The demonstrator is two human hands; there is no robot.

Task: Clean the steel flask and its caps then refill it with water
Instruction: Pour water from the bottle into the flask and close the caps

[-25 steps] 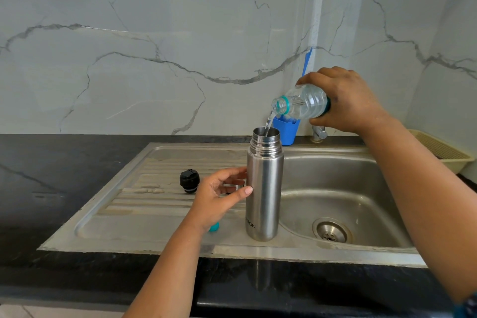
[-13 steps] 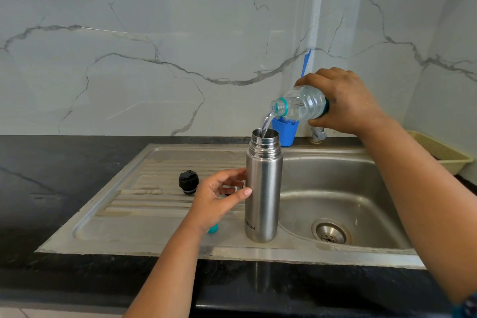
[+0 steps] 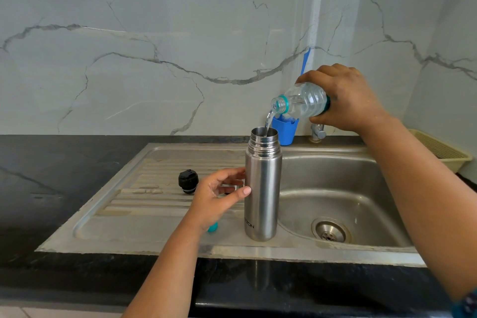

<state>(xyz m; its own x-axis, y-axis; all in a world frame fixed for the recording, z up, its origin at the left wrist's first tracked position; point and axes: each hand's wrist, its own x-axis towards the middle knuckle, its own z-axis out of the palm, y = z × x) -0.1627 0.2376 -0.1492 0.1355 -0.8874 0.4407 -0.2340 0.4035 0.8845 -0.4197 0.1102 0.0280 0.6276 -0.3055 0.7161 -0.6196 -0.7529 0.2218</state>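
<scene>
- Fingers of the right hand curl over the base end of a clear plastic bottle, gripping it tipped with its mouth down and to the left, above the flask
- Left hand steadies the steel flask: thumb laid on the front of its wall and fingers curved toward the far side, loosely cupped rather than clamped tight; whether every fingertip touches cannot be told
- Thin stream of water runs from the bottle's mouth into the open neck of the flask, which stands upright on the draining board of the steel sink, right at the edge of the basin
- Black cap lies on the ribbed board to the left of the flask, apart from it; a small teal cap, probably the bottle's, peeps out beneath the left wrist
- Blue holder stands against the marble wall behind the flask, and a pale basket sits on the counter at far right
- By the look of things the washing is finished and the refill is under way; the level inside the flask is hidden
- Left to do, it seems: complete the pour, set the bottle down and screw the flask's cap back on; a second flask cap is not clearly seen
</scene>
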